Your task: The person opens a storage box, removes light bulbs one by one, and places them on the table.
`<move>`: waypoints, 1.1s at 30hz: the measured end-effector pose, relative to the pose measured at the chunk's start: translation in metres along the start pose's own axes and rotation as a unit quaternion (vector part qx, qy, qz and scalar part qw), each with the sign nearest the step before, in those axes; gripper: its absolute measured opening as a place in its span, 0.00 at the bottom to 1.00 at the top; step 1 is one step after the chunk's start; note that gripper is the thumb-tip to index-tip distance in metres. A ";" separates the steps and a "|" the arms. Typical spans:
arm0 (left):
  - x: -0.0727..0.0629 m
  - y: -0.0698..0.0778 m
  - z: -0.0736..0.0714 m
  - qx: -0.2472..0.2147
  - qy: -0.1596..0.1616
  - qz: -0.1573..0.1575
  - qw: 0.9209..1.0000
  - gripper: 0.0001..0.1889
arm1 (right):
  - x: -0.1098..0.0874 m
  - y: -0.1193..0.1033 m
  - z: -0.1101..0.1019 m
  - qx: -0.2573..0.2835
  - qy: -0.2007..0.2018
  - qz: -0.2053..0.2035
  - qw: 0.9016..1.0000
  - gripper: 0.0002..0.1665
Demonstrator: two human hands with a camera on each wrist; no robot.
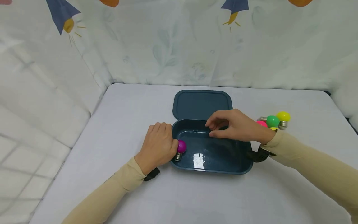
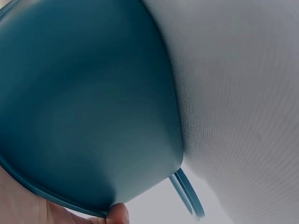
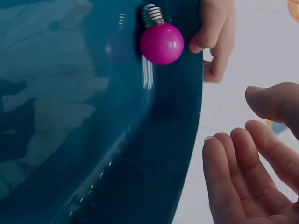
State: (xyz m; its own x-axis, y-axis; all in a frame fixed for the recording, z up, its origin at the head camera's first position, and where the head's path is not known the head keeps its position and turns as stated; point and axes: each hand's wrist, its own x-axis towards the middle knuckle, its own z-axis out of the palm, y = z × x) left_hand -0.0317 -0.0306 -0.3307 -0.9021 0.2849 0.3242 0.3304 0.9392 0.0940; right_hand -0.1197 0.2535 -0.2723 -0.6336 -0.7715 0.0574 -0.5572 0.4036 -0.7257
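Observation:
My left hand [image 1: 158, 146] grips the left rim of a dark blue plastic box [image 1: 218, 155], thumb on the inside. In the left wrist view its fingertips curl under the rim, against the outer wall [image 2: 93, 116]. A purple-pink light bulb [image 1: 182, 146] lies in the box by the left wall, close to that thumb; its metal screw base shows in the right wrist view, beside the round bulb [image 3: 162, 44]. Over the back right part of the box hovers my right hand [image 1: 240, 126]. Its fingers are loosely bent, with nothing between them and the thumb.
Behind the box lies a flat dark blue lid [image 1: 202, 105]. To the right is a cluster of small bulbs: a yellow bulb [image 1: 283, 116], a green bulb [image 1: 272, 121] and a pink bulb [image 1: 262, 123], partly hidden by the right wrist. Fabric walls [image 1: 179, 46] border the white table [image 1: 134, 105].

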 end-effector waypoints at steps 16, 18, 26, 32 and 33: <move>0.000 0.005 0.000 0.010 -0.001 -0.004 1.000 0.10 | 0.023 -0.007 0.033 0.054 -0.033 0.039 0.997 0.19; 0.000 0.005 0.000 0.011 -0.003 -0.003 1.000 0.10 | 0.025 -0.007 0.037 0.058 -0.034 0.045 0.997 0.19; -0.001 0.003 -0.002 0.016 -0.002 0.000 1.000 0.10 | 0.032 -0.009 0.049 0.082 -0.041 0.052 0.994 0.20; -0.002 0.004 -0.003 0.017 0.001 -0.001 1.000 0.09 | 0.039 -0.011 0.056 0.088 -0.050 0.066 0.993 0.22; -0.003 0.004 -0.003 0.017 0.001 -0.001 1.000 0.09 | 0.039 -0.011 0.057 0.087 -0.054 0.067 0.993 0.23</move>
State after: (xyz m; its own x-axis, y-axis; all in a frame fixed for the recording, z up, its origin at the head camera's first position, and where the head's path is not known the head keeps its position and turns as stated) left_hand -0.0273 -0.0283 -0.3283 -0.9021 0.2831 0.3256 0.3194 0.9455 0.0630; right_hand -0.1079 0.1906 -0.3013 -0.6288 -0.7692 -0.1142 -0.3656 0.4220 -0.8296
